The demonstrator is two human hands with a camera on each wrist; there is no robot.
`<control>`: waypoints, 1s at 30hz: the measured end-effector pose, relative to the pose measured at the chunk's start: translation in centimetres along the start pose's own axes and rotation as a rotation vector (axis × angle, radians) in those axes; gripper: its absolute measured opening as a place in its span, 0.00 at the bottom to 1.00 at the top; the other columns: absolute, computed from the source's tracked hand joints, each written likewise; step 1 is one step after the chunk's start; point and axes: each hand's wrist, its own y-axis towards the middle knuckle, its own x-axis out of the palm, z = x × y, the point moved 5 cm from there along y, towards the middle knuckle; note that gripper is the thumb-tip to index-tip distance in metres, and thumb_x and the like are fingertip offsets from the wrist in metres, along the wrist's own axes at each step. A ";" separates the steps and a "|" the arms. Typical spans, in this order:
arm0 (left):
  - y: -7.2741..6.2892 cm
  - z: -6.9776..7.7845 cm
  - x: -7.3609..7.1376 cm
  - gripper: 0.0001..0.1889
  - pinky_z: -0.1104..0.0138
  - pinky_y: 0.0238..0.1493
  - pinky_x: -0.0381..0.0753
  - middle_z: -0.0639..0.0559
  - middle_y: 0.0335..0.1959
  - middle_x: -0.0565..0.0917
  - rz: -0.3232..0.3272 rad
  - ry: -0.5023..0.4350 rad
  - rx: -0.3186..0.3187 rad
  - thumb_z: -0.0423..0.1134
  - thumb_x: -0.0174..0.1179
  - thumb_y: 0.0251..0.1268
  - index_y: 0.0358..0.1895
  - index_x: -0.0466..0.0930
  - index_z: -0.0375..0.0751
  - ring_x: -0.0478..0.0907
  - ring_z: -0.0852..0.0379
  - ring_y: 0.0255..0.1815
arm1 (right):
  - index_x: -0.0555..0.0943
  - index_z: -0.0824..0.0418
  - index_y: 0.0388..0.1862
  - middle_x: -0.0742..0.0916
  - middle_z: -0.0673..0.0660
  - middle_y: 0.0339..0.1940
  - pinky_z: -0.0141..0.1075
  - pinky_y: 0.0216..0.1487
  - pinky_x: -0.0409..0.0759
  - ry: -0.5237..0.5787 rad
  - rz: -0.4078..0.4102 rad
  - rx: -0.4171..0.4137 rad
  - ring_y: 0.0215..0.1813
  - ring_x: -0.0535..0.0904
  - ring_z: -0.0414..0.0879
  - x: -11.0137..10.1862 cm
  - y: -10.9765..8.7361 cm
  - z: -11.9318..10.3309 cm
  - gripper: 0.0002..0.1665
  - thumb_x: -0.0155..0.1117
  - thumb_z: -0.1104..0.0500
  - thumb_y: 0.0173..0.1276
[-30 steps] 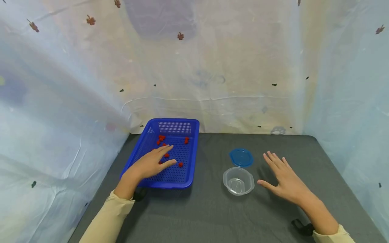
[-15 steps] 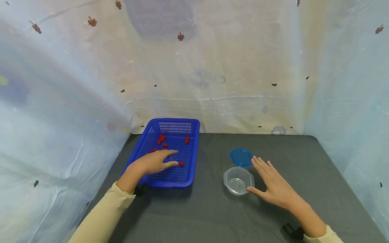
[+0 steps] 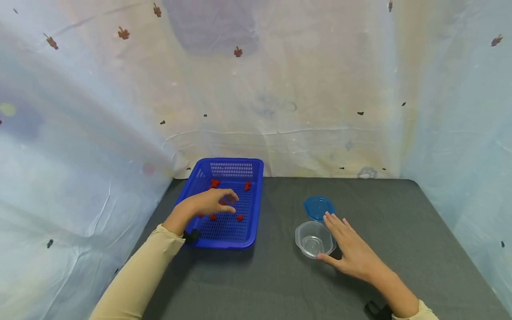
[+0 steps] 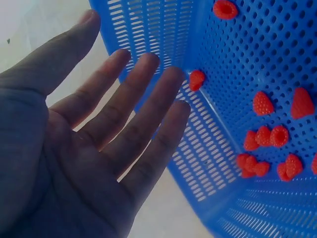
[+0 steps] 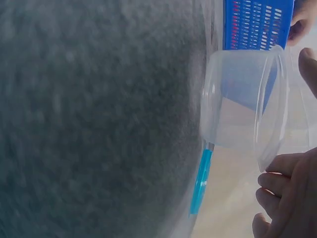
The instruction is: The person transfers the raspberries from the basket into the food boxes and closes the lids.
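My left hand (image 3: 205, 202) hovers above the blue plastic basket (image 3: 257, 202) with its fingers loosely bent and nothing in them. Several red raspberries (image 4: 263, 103) lie scattered on the basket's perforated floor; the hand covers some of them in the head view. On the right, my right hand (image 3: 357, 256) is spread beside a clear plastic tub (image 3: 313, 242), thumb and fingertips right at its rim. In the right wrist view the tub (image 5: 237, 99) stands upright and looks empty. Behind it lies a blue lid (image 3: 317, 206), flat on the table.
A dark grey cloth (image 3: 272, 280) covers the table. Pale patterned sheeting (image 3: 304, 89) hangs behind and along both sides. The basket stands at the table's left, toward the back edge, apart from the tub. Each wrist carries a black strap.
My right hand has moved left, up to the tub's rim. My left hand has shifted slightly right and farther back over the basket, its fingers bending more. The raspberries look unmoved.
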 end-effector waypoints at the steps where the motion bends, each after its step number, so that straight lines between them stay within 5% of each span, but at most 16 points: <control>1: 0.2 -0.1 0.0 0.20 0.47 0.68 0.79 0.47 0.61 0.85 0.003 -0.005 0.003 0.47 0.66 0.79 0.67 0.79 0.45 0.82 0.44 0.65 | 0.60 0.69 0.85 0.65 0.67 0.86 0.43 0.88 0.42 -0.002 -0.006 0.004 0.85 0.61 0.63 0.1 0.0 0.0 0.65 0.73 0.28 0.67; 12: 3.0 -1.2 0.3 0.15 0.51 0.62 0.82 0.51 0.54 0.86 0.048 -0.067 0.007 0.45 0.66 0.79 0.61 0.83 0.44 0.82 0.50 0.56 | 0.59 0.69 0.86 0.63 0.67 0.87 0.40 0.88 0.41 0.008 -0.016 0.039 0.85 0.60 0.65 0.8 0.3 -0.5 0.66 0.71 0.27 0.68; 30: 5.2 -3.7 2.9 0.10 0.57 0.52 0.78 0.50 0.44 0.84 -0.127 -0.110 -0.146 0.42 0.70 0.75 0.50 0.81 0.43 0.80 0.52 0.45 | 0.58 0.69 0.86 0.63 0.67 0.87 0.37 0.87 0.38 0.029 -0.051 0.080 0.87 0.57 0.63 1.5 0.6 -0.6 0.67 0.69 0.25 0.68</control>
